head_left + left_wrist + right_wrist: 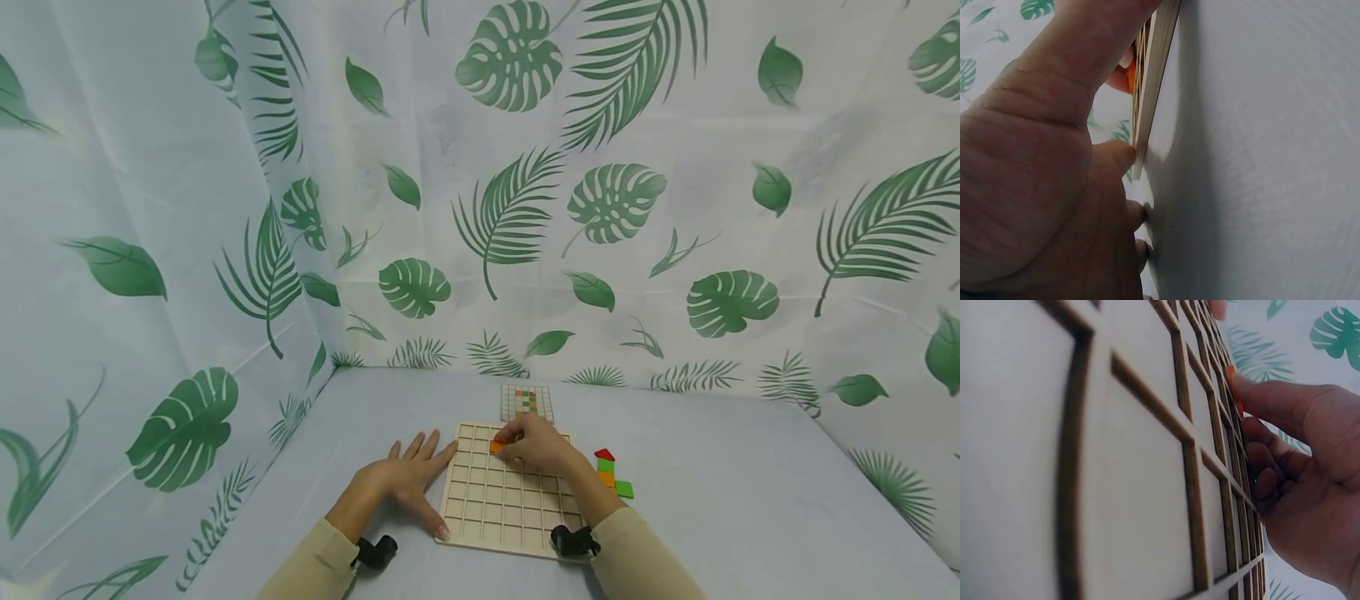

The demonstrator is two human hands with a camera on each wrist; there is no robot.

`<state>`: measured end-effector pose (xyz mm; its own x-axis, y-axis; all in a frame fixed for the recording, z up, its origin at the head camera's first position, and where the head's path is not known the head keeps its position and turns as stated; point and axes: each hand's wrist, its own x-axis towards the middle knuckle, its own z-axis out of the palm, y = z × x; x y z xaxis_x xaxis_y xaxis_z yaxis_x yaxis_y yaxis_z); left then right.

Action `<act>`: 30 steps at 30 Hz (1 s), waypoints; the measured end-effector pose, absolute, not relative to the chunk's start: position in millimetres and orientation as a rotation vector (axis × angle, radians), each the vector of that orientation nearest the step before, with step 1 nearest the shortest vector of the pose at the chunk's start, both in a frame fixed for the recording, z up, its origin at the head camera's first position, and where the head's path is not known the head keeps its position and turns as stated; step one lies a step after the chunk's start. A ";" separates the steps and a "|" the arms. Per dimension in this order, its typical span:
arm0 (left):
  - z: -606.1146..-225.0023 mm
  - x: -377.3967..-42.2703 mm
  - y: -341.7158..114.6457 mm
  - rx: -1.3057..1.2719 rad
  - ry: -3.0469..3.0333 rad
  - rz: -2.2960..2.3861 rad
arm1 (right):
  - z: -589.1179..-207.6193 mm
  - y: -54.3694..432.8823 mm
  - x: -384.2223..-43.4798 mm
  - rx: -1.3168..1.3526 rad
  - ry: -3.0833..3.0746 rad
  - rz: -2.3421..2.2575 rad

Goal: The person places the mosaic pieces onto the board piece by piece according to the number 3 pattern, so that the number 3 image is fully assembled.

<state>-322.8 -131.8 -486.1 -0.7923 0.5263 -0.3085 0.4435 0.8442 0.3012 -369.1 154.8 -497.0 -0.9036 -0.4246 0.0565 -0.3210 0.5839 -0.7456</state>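
A wooden grid board with raised square cells lies flat in the head view. My right hand is over its far part, pinching an orange tile between thumb and fingertips, right at a cell near the far left corner. In the right wrist view the thumb lies against the orange tile, the other fingers curled beneath. My left hand spreads along the board's left side, its thumb at the near left corner and index fingertip by the left edge. In the left wrist view these fingers rest beside the board's edge.
A small pattern card printed with a grid and coloured squares lies behind the board. To the right sit several loose tiles: a red triangle, a green square, an orange one and another green square. Leaf-print curtains enclose the table.
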 end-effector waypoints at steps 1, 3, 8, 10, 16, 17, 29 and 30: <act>-485.9 -322.8 -131.8 0.721 2.640 0.302 | -496.9 154.6 -369.0 -0.634 2.684 -1.222; -485.1 -322.6 -131.6 0.714 2.648 0.293 | -497.0 153.9 -369.2 -0.643 2.704 -1.212; -482.5 -320.5 -128.5 0.686 2.670 0.247 | -494.8 150.6 -369.3 -0.656 2.761 -1.181; -482.3 -319.8 -127.4 0.677 2.674 0.235 | -493.9 149.8 -369.4 -0.658 2.772 -1.172; -480.5 -320.9 -127.0 0.664 2.651 0.259 | -492.0 148.8 -368.9 -0.651 2.800 -1.126; -479.7 -321.2 -127.1 0.663 2.646 0.265 | -491.2 148.7 -368.5 -0.658 2.807 -1.115; -480.3 -317.3 -127.9 0.707 2.663 0.269 | -482.4 156.9 -359.7 -0.709 2.735 -1.107; -480.0 -317.0 -127.7 0.706 2.664 0.268 | -481.2 159.5 -359.4 -0.732 2.727 -1.117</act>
<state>-317.0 -127.7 -480.0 -0.8059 0.5091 -0.3022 0.4388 0.8563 0.2724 -359.4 159.5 -481.2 -0.8786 -0.4704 0.0826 -0.3931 0.6139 -0.6845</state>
